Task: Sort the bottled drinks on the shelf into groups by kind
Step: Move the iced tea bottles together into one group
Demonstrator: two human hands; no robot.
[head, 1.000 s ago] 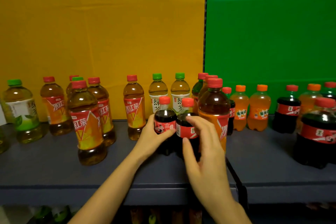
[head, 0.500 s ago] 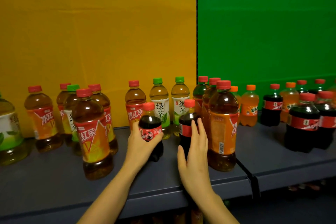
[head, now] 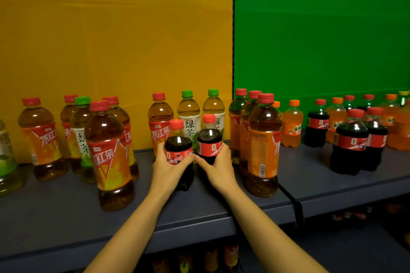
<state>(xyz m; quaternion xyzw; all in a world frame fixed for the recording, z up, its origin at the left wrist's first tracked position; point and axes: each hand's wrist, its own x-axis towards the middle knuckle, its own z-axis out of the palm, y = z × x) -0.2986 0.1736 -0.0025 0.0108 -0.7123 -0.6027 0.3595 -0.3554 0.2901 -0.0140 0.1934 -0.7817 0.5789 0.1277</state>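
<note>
Two colas gripped on the grey shelf

Head view: I see a dark shelf [head: 221, 210] backed by a yellow panel [head: 111, 40] and a green panel [head: 321, 40], crowded with upright bottles. My left hand [head: 168, 168] wraps the left cola [head: 178, 146] and my right hand [head: 218, 166] wraps the right cola [head: 209, 139]. Both stand upright side by side, mid-shelf, before the green teas [head: 188, 117].

Glossy clear plastic bottles [head: 264, 144] stand on a smooth matt shelf [head: 221, 213].
</note>
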